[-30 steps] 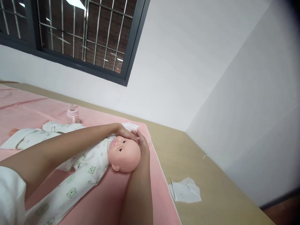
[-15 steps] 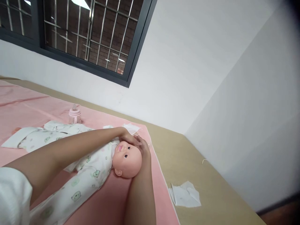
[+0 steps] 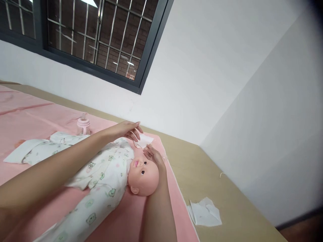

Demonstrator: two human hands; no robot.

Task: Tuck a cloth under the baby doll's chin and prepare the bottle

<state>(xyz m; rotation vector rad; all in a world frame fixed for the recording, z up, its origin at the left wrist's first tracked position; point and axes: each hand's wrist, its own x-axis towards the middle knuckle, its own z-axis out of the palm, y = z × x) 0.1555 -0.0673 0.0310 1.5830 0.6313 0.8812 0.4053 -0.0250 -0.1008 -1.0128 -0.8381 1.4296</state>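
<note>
A baby doll with a bare head lies on its back, dressed in a white suit with green animal prints. My left hand is above the doll's far shoulder, fingers spread and slightly bent, with nothing in them. Beside the far side of the doll's head is my right hand, its fingers loosely curved and apart; that forearm runs along the crown of the head. A white tissue lies close to both hands' fingertips. My left forearm hides part of the doll's body.
A pink baby bottle stands beyond the doll's legs on the pink sheet. Another white tissue lies on the tan surface at the right. White walls and a barred window border the far side.
My left hand has lifted off the doll's head and moved left, away from my right hand. More of the doll's chest and the far tissue now show. The view has shifted slightly.
</note>
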